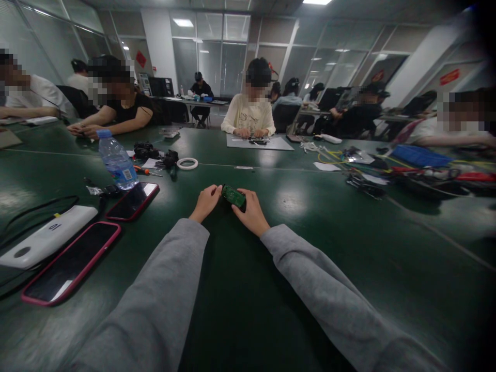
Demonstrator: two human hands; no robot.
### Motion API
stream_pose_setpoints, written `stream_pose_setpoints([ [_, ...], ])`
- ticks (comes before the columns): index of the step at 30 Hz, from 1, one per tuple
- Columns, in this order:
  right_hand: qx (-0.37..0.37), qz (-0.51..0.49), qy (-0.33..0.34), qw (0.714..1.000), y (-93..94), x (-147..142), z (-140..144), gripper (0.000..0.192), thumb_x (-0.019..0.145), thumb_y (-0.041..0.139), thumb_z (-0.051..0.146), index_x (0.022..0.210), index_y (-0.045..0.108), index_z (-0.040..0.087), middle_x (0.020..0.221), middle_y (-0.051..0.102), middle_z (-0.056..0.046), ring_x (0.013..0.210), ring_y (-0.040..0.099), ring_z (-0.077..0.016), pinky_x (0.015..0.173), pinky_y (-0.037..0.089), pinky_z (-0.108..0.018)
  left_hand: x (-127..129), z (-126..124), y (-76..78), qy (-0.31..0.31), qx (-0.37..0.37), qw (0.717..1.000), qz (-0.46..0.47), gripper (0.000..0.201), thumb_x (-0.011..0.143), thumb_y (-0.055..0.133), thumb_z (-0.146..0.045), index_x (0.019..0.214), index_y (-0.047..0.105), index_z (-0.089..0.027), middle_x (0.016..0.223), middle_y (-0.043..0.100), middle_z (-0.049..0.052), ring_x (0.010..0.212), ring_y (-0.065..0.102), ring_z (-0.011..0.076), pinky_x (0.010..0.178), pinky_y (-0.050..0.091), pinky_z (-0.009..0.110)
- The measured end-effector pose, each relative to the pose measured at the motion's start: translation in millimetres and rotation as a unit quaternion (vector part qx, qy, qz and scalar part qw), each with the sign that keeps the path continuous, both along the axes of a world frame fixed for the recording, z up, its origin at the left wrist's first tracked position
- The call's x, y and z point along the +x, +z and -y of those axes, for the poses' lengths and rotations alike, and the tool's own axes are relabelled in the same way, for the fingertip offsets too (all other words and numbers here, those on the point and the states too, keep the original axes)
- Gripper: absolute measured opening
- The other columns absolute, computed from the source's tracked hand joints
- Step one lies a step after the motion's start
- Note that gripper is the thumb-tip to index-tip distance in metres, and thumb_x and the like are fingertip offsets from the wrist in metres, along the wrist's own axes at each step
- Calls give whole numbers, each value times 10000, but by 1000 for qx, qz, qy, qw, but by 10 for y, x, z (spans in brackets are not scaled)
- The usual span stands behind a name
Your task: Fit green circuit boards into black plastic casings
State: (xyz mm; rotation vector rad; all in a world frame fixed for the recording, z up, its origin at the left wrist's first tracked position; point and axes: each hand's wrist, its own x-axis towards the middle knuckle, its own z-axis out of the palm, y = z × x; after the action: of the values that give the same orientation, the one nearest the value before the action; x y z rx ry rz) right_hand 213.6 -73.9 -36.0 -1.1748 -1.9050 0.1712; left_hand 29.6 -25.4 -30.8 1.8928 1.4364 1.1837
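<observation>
A small green circuit board [233,196] sits just above the middle of the view, held over the dark green table [310,248] between both hands. The left hand [205,202] is at the board's 9 o'clock, fingers curled, its fingertips pinching the board's left end. The right hand [251,211] lies at the board's 4 o'clock, thumb and fingers closed round the right end, so part of the board is hidden under them. Both arms wear grey sleeves [163,299].

At 9 o'clock from the hands a phone in a red case [133,201] lies flat, with a water bottle [117,161] just beyond it at 10 o'clock. A second phone in a pink case [72,262] and a white power bank [46,236] lie toward 8 o'clock. A roll of tape [187,163] rests at 11 o'clock, well apart from the hands. A person in a cream top [250,116] sits across the table at 12 o'clock.
</observation>
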Motion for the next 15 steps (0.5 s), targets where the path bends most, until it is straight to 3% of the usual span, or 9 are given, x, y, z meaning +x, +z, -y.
stream_pose_setpoints([
  [15,0,13,-5,1000,-11,10,-7,503,798,600,256,1265,434,178,1165,461,-127,1121,463,-261,1003,419,-450,4,-8,14,-7,-9,1000,14,416,920,352,-471,653,496,-186,590,495,-22,572,464,118,578,324,251],
])
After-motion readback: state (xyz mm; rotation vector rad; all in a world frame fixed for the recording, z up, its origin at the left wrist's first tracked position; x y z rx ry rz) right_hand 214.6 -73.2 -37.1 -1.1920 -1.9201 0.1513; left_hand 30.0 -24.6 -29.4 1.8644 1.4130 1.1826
